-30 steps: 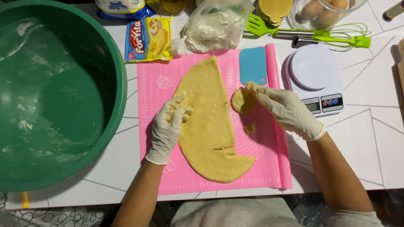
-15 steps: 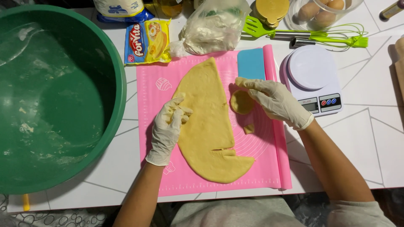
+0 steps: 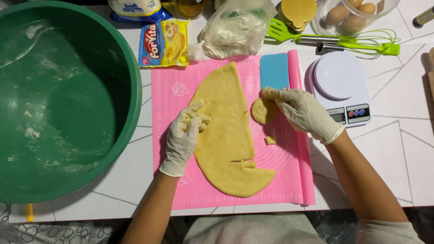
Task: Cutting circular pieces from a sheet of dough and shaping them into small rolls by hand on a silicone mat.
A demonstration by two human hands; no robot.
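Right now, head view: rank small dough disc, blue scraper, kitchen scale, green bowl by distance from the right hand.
1. small dough disc, touching the right hand, on its left.
2. blue scraper, just above the fingers.
3. kitchen scale, to its right.
4. green bowl, far left.

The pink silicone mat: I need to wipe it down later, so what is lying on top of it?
On the pink mat: rolled dough sheet, small dough disc, a scrap, blue scraper, both gloved hands. Mat beneath them is hidden.
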